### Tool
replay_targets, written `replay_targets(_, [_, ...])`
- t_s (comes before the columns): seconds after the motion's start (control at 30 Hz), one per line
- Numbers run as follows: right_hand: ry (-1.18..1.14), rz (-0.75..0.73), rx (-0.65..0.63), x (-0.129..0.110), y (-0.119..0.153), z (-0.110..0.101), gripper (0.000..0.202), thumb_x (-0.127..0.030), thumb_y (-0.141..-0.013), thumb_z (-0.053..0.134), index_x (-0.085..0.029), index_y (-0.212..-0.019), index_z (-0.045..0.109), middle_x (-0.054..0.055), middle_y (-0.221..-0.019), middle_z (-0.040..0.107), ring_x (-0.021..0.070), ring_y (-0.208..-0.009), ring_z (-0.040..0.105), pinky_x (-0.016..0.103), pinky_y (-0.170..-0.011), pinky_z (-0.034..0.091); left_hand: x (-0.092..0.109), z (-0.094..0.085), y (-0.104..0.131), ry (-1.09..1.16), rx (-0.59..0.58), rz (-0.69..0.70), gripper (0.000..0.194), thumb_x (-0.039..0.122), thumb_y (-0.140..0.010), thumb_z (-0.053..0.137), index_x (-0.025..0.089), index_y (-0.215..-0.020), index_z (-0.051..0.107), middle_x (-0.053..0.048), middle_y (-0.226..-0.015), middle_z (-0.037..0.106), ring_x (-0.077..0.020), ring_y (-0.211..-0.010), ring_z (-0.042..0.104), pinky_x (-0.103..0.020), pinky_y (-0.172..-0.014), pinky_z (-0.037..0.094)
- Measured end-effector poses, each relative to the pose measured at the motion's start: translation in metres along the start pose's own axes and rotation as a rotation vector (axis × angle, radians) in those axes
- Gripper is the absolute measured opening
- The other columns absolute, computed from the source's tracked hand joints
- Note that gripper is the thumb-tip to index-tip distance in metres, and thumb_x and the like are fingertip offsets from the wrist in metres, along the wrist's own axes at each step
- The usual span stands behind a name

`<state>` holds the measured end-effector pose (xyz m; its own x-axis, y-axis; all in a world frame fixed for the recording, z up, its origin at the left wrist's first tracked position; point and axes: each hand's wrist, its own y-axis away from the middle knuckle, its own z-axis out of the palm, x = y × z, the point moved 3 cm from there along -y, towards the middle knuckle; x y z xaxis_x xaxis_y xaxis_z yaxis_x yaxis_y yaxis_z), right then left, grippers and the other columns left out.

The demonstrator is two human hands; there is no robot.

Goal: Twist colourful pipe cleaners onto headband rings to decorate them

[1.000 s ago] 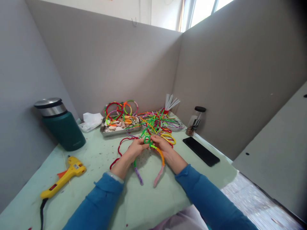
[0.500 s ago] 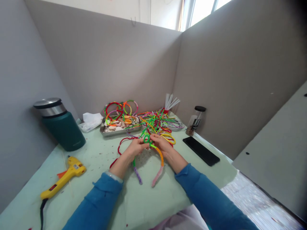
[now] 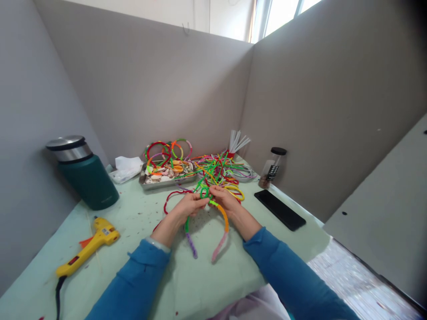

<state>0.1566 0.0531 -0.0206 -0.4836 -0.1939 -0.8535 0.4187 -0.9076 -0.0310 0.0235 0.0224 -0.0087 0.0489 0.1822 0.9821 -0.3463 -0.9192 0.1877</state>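
Note:
Between my hands is a headband [image 3: 223,218] wrapped in coloured pipe cleaners, its orange and pink arm on the right, its green and purple arm on the left, both ends pointing towards me. A green pipe-cleaner loop [image 3: 204,192] stands at its top. My left hand [image 3: 188,206] pinches the band beside the loop, fingers closed. On the other side my right hand [image 3: 225,200] grips it at the loop's base, fingertips partly hidden. Red pipe cleaner [image 3: 168,198] lies curved behind my left hand.
A metal tray [image 3: 168,183] of shells carries finished-looking wrapped hoops [image 3: 158,146]. Beside it lies a heap of pipe cleaners [image 3: 216,169]. A yellow glue gun [image 3: 90,249] and green bottle [image 3: 88,182] are left; a black phone [image 3: 279,210] and lidded jar [image 3: 271,169] are right.
Both hands stay almost in place around the green loop. The headband's ends have shifted very slightly, and my left wrist has moved a little.

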Motion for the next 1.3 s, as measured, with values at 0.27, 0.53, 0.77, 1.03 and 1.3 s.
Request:
replay_targets(0.27, [0.023, -0.027, -0.019, -0.001, 0.002, 0.000, 0.022, -0.028, -0.065, 0.075, -0.016, -0.066, 0.056, -0.005, -0.058, 0.052, 0.0067, -0.048, 0.044, 0.021, -0.048, 0.034, 0.000, 0.003, -0.001, -0.056, 0.070, 0.039, 0.039, 0.047, -0.056, 0.075, 0.015, -0.065, 0.053, 0.009, -0.046, 0.034, -0.0023, -0.037, 0.021, -0.023, -0.039, 0.009])
replay_targets(0.53, [-0.039, -0.048, 0.010, -0.001, 0.000, -0.001, 0.019, -0.027, -0.064, 0.073, -0.018, -0.069, 0.058, -0.004, -0.057, 0.052, 0.0079, -0.049, 0.045, 0.022, -0.049, 0.038, -0.002, 0.002, -0.007, 0.016, 0.170, 0.091, 0.033, 0.039, -0.058, 0.073, 0.016, -0.066, 0.051, 0.009, -0.047, 0.035, -0.0023, -0.036, 0.021, -0.022, -0.038, 0.011])
replay_targets(0.77, [-0.035, 0.019, 0.127, 0.000, 0.003, 0.001, 0.024, -0.030, -0.064, 0.074, -0.020, -0.074, 0.055, -0.003, -0.066, 0.055, 0.0098, -0.055, 0.050, 0.021, -0.047, 0.038, -0.009, -0.001, -0.012, 0.077, 0.159, 0.082, 0.037, 0.043, -0.059, 0.075, 0.016, -0.066, 0.051, 0.008, -0.048, 0.038, -0.0021, -0.035, 0.024, -0.021, -0.036, 0.013])
replay_targets(1.03, [0.310, -0.015, 0.099, -0.005, 0.003, -0.008, 0.033, -0.036, -0.060, 0.076, -0.017, -0.077, 0.056, -0.005, -0.060, 0.049, 0.0073, -0.049, 0.043, 0.020, -0.044, 0.036, -0.002, -0.004, -0.006, 0.146, 0.138, 0.121, 0.030, 0.044, -0.073, 0.063, 0.017, -0.077, 0.050, 0.003, -0.061, 0.056, -0.0021, -0.032, 0.029, -0.019, -0.034, 0.020])
replay_targets(1.3, [0.529, -0.136, 0.064, -0.004, 0.004, -0.002, 0.026, -0.037, -0.065, 0.070, -0.018, -0.076, 0.058, -0.005, -0.061, 0.050, 0.0088, -0.053, 0.042, 0.021, -0.047, 0.032, -0.010, -0.005, -0.011, -0.038, 0.170, 0.128, 0.023, 0.035, -0.073, 0.062, 0.017, -0.068, 0.048, 0.010, -0.037, 0.032, -0.0034, -0.030, 0.023, -0.018, -0.033, 0.013])
